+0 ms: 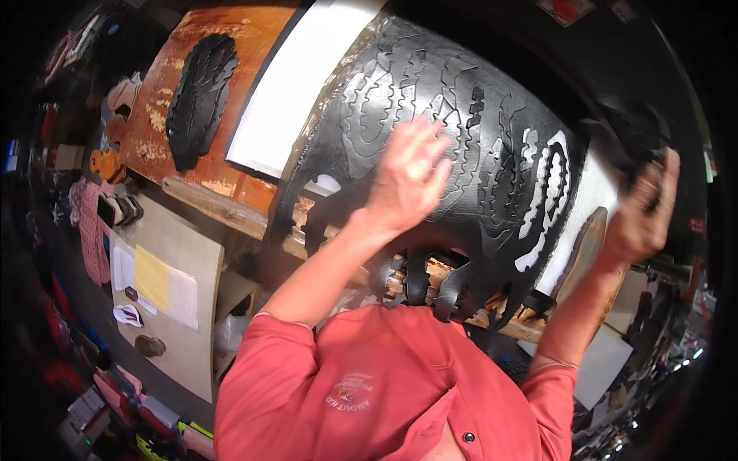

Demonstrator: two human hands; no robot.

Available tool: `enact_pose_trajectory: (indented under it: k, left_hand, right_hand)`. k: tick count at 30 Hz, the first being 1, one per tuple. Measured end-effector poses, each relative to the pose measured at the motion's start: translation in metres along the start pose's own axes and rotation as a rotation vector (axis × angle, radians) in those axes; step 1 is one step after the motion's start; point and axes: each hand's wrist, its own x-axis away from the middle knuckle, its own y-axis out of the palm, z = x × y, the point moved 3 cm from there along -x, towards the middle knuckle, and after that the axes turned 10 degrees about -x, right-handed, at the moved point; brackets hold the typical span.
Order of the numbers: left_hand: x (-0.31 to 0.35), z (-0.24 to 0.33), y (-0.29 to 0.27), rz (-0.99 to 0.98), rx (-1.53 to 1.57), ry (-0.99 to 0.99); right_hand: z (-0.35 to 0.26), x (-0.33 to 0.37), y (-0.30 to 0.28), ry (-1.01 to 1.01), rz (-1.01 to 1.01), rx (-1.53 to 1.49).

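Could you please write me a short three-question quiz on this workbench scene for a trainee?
1. True or false: the left hand lies spread on the large black rubber sheet with sole shapes cut into it.
2. What does the right hand hold? A) a yellow paper B) a bunch of black cut pieces C) nothing
3. Fill in: the stack of black sole-shaped pieces at the left lies on the worn ____ board.

Key:
1. True; the fingers are spread on the sheet.
2. B; the hand is raised at the sheet's right edge.
3. Orange-brown wooden.
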Motion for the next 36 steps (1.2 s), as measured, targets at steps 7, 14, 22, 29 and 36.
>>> enact_pose_trajectory:
  k: [7, 14, 22, 29, 36]
  left_hand:
    - [0.02, -0.071, -0.125, -0.056, -0.462, -0.426]
    - [0.005, -0.088, -0.137, -0.174, 0.031, -0.688]
    - [-0.013, -0.114, -0.121, -0.388, 0.273, -0.715]
    - [-0.019, -0.133, -0.097, -0.435, 0.578, -0.777]
    - [-0.018, -0.128, -0.087, -0.395, 1.022, -0.792]
  right_hand:
    - [-0.087, 0.119, 0.167, 0.102, -0.617, -0.266]
    - [-0.068, 0.031, 0.183, 0.023, -0.178, -0.142]
    - [-0.14, 0.123, 0.237, -0.037, -0.775, -0.112]
    - [-0.148, 0.13, 0.232, 0.115, -0.653, -0.3]
    - [-0.165, 0.124, 0.236, 0.161, -0.68, -0.297]
